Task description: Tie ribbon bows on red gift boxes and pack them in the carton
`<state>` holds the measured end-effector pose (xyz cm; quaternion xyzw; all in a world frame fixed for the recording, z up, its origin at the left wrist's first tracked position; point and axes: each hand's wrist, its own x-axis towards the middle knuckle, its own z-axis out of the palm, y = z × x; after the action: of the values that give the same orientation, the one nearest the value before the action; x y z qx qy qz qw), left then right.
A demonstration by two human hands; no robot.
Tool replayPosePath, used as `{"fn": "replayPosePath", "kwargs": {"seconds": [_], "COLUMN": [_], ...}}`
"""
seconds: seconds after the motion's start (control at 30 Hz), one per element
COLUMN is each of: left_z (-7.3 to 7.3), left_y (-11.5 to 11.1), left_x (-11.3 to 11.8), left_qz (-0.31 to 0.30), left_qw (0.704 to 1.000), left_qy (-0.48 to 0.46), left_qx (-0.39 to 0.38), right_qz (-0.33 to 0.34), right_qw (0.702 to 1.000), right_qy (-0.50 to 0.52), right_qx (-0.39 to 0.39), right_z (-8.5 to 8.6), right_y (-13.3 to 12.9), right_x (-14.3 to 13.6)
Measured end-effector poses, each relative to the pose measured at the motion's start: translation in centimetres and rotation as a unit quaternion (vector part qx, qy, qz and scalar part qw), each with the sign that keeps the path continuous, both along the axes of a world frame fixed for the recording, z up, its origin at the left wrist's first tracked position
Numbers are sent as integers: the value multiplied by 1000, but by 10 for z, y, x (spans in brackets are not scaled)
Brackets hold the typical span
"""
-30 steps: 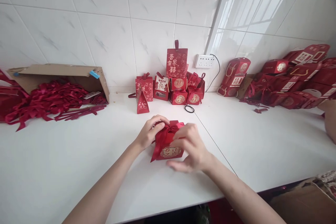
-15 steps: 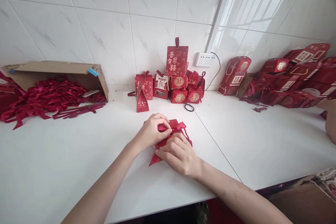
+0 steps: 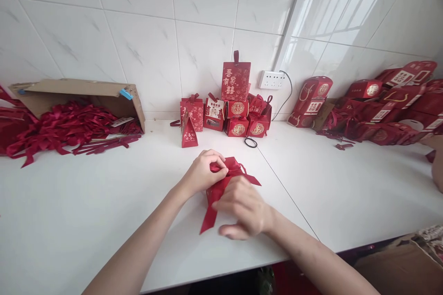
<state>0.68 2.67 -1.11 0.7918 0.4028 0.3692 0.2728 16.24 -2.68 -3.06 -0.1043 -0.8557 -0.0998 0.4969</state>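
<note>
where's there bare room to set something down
Free: the white table left of the left hand, in front of the cardboard box; also between the right hand and the piled red boxes. Crowded: around the ribboned box and along much of the wall.

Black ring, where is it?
In the head view, the black ring lies on the white table, slightly right of centre, in front of the stacked red boxes.

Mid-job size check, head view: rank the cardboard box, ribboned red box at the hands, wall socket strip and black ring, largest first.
1. Cardboard box
2. Ribboned red box, partly covered; being nearer the camera may flatter it
3. Wall socket strip
4. Black ring
</note>
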Motion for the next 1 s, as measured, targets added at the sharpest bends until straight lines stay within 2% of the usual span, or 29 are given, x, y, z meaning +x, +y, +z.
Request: {"fn": "replayPosePath", "kwargs": {"seconds": [0.07, 0.1, 0.17, 0.2, 0.27, 0.3, 0.43, 0.5, 0.53, 0.63, 0.7, 0.77, 0.83, 0.93, 1.0], "left_z": [-1, -1, -1, -1, 0, 0, 1, 0, 0, 0, 0, 0, 1, 4, 11], "left_y": [0, 0, 0, -1, -2, -3, -4, -3, -3, -3, -3, -4, -5, -9, -13], "left_x": [0, 0, 0, 0, 0, 0, 0, 1, 1, 1, 0, 0, 0, -4, -11], "left_qz": [-4, -7, -12, -11, -11, -11, -12, -10, -9, -9, -12, -4, 43, 139, 167], "left_qw": [1000, 1000, 1000, 1000, 1000, 1000, 1000, 1000, 1000, 1000, 1000, 1000, 996, 973, 967], "left_qy": [-5, -6, -7, -7, -10, -12, -11, -8, -8, -8, -12, -3, 34, 106, 128], "left_qx": [-1, -1, -5, -7, -11, -12, -11, -8, -7, -5, -2, 17, 65, 148, 147], "right_qz": [-65, -121, -196, -195, -132, -92, 3, 21, 14, -77, -130, -147, -153, -138, -121], "right_qw": [989, 969, 894, 849, 776, 755, 720, 712, 719, 759, 766, 766, 769, 778, 783], "right_qy": [77, 101, 74, 36, -30, -44, -49, -87, -89, -3, 40, 22, 15, 41, 58], "right_qx": [-106, -191, -396, -490, -617, -648, -693, -697, -689, -647, -628, -625, -620, -612, -607], "right_z": [7, 11, 18, 21, 25, 27, 28, 28, 27, 25, 24, 23, 22, 19, 16], "right_y": [9, 14, 23, 25, 28, 28, 28, 30, 33, 42, 47, 49, 49, 46, 44], "right_x": [17, 26, 43, 48, 55, 55, 59, 64, 65, 61, 50, 37, 28, 23, 23]}}
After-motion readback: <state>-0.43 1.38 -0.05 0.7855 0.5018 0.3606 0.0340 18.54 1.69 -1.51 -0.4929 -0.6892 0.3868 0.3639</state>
